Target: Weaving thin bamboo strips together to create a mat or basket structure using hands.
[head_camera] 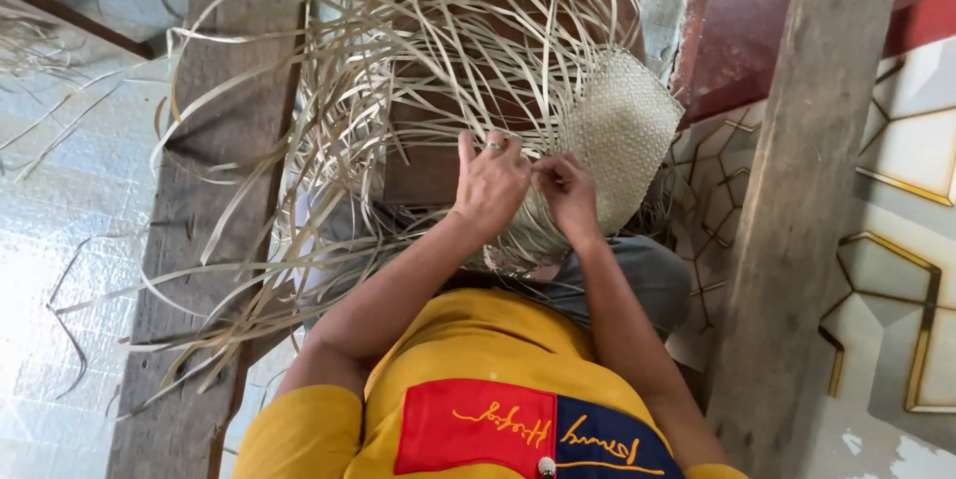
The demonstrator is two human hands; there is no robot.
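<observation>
On lap, woven mat (pixel 622 135) w/ loose strips (pixel 398 61) (pale), left hand (pixel 490 185) & right hand (pixel 570 192) both pinching strips at its edge

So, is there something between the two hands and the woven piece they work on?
Nothing visible. The left hand and the right hand rest directly on the woven mat, at its unfinished edge, fingers among the loose pale strips. Whether the fingers pinch a strip cannot be told.
</observation>
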